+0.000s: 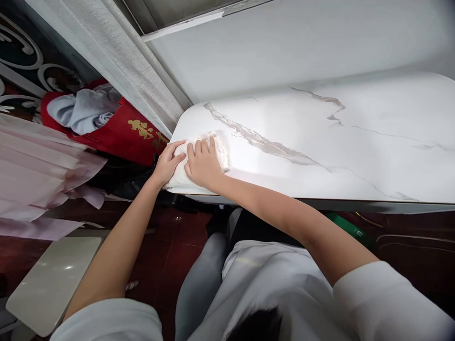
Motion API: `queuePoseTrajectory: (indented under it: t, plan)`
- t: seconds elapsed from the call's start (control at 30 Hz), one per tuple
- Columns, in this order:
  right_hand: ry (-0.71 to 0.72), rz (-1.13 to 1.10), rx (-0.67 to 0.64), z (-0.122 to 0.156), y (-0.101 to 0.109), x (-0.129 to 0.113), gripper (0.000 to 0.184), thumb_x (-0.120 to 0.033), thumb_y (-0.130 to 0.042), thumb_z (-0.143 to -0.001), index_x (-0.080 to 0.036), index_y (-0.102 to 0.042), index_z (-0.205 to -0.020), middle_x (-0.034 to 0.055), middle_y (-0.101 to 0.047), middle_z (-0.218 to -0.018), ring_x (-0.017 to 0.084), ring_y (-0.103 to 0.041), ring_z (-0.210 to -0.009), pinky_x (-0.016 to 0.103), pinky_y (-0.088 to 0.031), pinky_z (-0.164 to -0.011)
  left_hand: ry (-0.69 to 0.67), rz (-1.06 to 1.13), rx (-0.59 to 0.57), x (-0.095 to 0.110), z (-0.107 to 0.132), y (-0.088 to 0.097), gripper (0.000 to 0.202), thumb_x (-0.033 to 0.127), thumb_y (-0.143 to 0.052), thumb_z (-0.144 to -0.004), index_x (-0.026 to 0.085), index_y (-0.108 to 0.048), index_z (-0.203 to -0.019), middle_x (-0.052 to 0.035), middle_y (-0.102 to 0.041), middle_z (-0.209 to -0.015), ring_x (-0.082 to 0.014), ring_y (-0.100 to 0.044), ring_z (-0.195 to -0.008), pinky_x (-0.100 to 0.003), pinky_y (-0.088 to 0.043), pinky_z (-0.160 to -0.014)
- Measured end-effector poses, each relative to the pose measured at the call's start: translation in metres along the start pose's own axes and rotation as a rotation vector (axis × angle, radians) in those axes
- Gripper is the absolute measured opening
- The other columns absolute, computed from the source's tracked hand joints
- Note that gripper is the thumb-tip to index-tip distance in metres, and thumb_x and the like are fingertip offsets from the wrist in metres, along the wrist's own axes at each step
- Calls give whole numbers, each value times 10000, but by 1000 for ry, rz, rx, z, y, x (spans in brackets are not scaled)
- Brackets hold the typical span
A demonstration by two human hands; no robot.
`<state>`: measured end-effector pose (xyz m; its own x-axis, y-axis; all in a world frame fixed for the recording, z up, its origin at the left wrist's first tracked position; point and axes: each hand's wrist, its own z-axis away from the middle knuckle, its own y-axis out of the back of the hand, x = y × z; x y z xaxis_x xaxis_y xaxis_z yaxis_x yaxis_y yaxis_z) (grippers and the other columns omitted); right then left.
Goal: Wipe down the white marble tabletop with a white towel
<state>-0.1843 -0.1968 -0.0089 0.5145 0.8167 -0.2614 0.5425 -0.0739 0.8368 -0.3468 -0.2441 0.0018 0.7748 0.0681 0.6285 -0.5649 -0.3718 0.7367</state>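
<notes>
A fluffy white cloth (223, 152) lies folded at the left end of a white marble-patterned tabletop (270, 175). My right hand (203, 163) rests on top of it, palm down, with the fingers spread and lying flat. At the cloth's left side, my left hand (168, 165) grips the edge; its thumb and forefinger lie over the cloth, and the other fingers are partly hidden. The two hands are close together, with the right thumb near the left one.
Behind the table runs a pale wall panel (284, 47). To the left hang a white curtain (124, 52) and a red bag (117, 128) with grey fabric inside. A pale stool (53, 279) stands lower left; a green box (346, 227) is under the table.
</notes>
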Motion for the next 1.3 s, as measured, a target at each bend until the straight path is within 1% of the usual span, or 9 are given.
queuePoseTrajectory:
  t: [0.17,0.27,0.43,0.63,0.73,0.83,0.97,1.1,1.3]
  plan:
    - [43,-17,-23,16,6,-20,535,-291,-409,-978,62,-469,-1377,287,-524,-1302,405,-456,-1271,649,-156,-1163,2,-44,-1,1,29,12,476,387,-529,-845,203,-611,-1276,-89,-599,-1332,-302,-514,-1271,-470,-319,-1163]
    - [52,-18,-37,21,8,-27,548,-292,-406,-978,63,-460,-1391,295,-516,-1302,410,-453,-1276,645,-167,-1164,-2,-64,4,-2,37,15,490,398,-510,-844,205,-600,-1286,-92,-592,-1343,-293,-521,-1264,-450,-353,-1142]
    - [58,-21,-27,17,8,-28,536,-297,-394,-972,50,-485,-1371,283,-529,-1283,412,-471,-1247,647,-185,-1157,-5,-83,12,-7,35,17,458,394,-507,-843,245,-613,-1263,-64,-611,-1297,-285,-540,-1236,-423,-371,-1130]
    - [89,-60,-68,1,3,-9,479,-283,-387,-980,4,-523,-1338,242,-549,-1278,382,-474,-1232,627,-180,-1164,40,-142,55,-5,21,11,446,341,-514,-832,235,-628,-1250,-81,-616,-1266,-306,-542,-1219,-455,-369,-1114]
    - [88,-51,-70,-8,2,8,473,-272,-383,-978,-21,-532,-1350,211,-559,-1273,369,-470,-1230,613,-179,-1165,49,-186,68,0,6,0,414,303,-506,-840,248,-633,-1230,-76,-618,-1272,-309,-532,-1237,-465,-356,-1117]
    - [54,-12,-76,-16,4,32,485,-267,-372,-974,-27,-522,-1367,195,-555,-1281,369,-462,-1236,605,-177,-1163,20,-185,79,8,-18,-19,393,282,-503,-851,243,-634,-1219,-76,-619,-1286,-295,-524,-1254,-445,-345,-1123]
    - [20,26,-83,-29,9,76,465,-254,-350,-973,-42,-527,-1348,175,-563,-1263,347,-474,-1218,590,-178,-1166,-27,-158,85,19,-59,-52,376,245,-507,-859,211,-626,-1214,-103,-620,-1266,-308,-519,-1249,-464,-338,-1120]
    - [3,61,-51,-42,10,119,434,-246,-341,-968,-65,-538,-1310,166,-575,-1229,326,-481,-1195,602,-190,-1155,-43,-114,97,26,-100,-81,328,231,-546,-869,245,-629,-1186,-81,-633,-1238,-306,-516,-1249,-483,-312,-1132]
    - [-23,87,-65,-63,7,157,432,-244,-318,-963,-82,-522,-1308,160,-570,-1237,316,-476,-1207,614,-177,-1160,-63,-69,86,28,-143,-100,288,228,-600,-876,264,-643,-1159,-70,-645,-1188,-307,-538,-1234,-487,-315,-1125]
